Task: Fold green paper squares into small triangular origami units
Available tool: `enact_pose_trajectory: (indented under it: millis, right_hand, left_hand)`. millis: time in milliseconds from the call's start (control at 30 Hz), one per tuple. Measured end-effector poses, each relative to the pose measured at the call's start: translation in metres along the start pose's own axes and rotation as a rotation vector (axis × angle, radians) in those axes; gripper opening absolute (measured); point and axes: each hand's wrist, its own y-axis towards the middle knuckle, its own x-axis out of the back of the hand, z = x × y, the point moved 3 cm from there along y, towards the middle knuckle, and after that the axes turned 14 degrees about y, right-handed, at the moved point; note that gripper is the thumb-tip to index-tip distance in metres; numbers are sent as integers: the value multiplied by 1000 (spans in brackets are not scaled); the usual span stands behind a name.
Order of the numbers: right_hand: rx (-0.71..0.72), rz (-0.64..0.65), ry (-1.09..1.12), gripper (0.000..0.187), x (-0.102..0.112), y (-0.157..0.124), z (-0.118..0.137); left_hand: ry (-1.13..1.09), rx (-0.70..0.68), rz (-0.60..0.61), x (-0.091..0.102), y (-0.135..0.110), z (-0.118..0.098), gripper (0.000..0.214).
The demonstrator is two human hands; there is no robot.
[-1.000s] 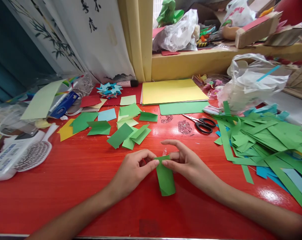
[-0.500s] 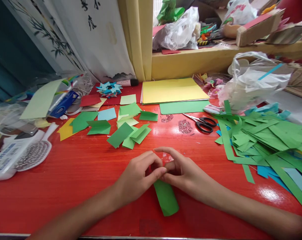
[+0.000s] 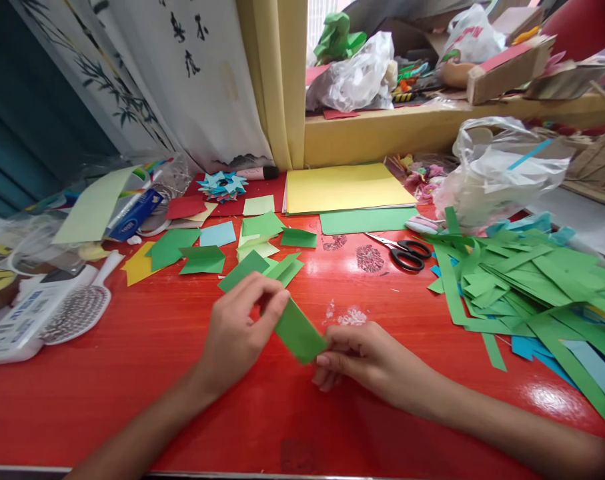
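Observation:
A narrow green paper strip (image 3: 299, 331) is stretched at a slant between my two hands, above the red table (image 3: 192, 427). My left hand (image 3: 245, 323) pinches its upper left end between thumb and fingers. At the strip's lower right end, the thumb and bent fingers of my right hand (image 3: 362, 360) close on a corner. Just beyond my left hand lie folded green paper pieces (image 3: 285, 269), partly hidden by its fingers. A second folded green piece (image 3: 202, 260) rests farther left, beside a light blue paper square (image 3: 218, 233).
Black-handled scissors (image 3: 406, 255) lie open-bladed on the table beyond my right hand. A heap of green paper strips (image 3: 527, 287) covers the right side. Yellow sheets (image 3: 349, 187) are stacked at the back. On the left are a white hairbrush (image 3: 79, 310) and a blue packet (image 3: 135, 215).
My hands have moved apart, the left one up and leftward. The green strip, earlier hanging below my joined fingers, is now raised and held at both ends.

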Motion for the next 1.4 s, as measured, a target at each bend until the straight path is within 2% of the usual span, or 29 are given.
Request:
enact_pose_trajectory:
  millis: [100, 167, 267, 333, 400, 467, 567, 600, 633, 667, 733, 833, 900, 1000, 1067, 1100, 1167, 1233, 1300, 1400]
  right_hand:
    - [-24, 0, 40, 19, -1, 0, -4]
    - [-1, -40, 145, 17, 1, 2, -6]
    - [28, -89, 272, 40, 6, 7, -8]
    - [24, -86, 206, 30, 10, 9, -8]
    - [24, -143, 146, 29, 16, 10, -6]
    - [56, -259, 166, 33, 26, 10, -3]
    - [95, -348, 135, 34, 39, 12, 3]
    - [80, -354, 96, 35, 41, 13, 4]
    - [62, -356, 50, 36, 43, 14, 4]
    - [64, -355, 16, 37, 44, 15, 3]
    - [108, -375, -57, 38, 45, 15, 2]
    - [261, -409, -221, 37, 43, 10, 5]
    - [423, -333, -470, 37, 35, 4, 11]
    - [656, 1, -925, 23, 11, -6, 17]
    - [710, 204, -1182, 27, -3, -8, 10]
    - [730, 213, -1272, 32, -6, -7, 6]
    - [698, 67, -1355, 37, -2, 1, -3]
    - [636, -165, -1380, 38, 11, 10, -10]
    - [642, -320, -1382, 39, 24, 16, -13]
    - [658, -421, -1321, 46, 34, 17, -11]
  left_hand:
    - [-122, 189, -192, 13, 6, 14, 15]
    - [-231, 245, -201, 12, 8, 18, 16]
    - [-284, 156, 19, -3, 6, 10, 19]
    - [-232, 22, 167, -12, 2, 0, 20]
    - [-125, -108, 212, -15, 0, -4, 16]
    - [33, -171, 83, -7, 5, 4, 12]
    - [330, -149, -376, 24, 19, 35, 17]
    - [432, -132, -482, 33, 24, 48, 21]
    - [533, -104, -517, 39, 29, 61, 27]
    - [645, -98, -503, 43, 34, 73, 31]
    - [783, -136, -416, 44, 42, 93, 35]
    - [807, -155, -419, 46, 44, 106, 17]
    - [802, -150, -490, 51, 43, 103, 11]
    - [756, -129, -695, 66, 35, 89, 12]
    - [705, -153, -824, 73, 25, 75, 15]
    - [681, -192, -857, 74, 19, 67, 16]
    - [655, -336, -827, 64, 8, 49, 15]
    - [666, -544, -671, 41, -1, 28, 10]
    - [702, -688, -477, 14, -8, 8, 9]
    - [754, -686, -336, -15, -9, -7, 27]
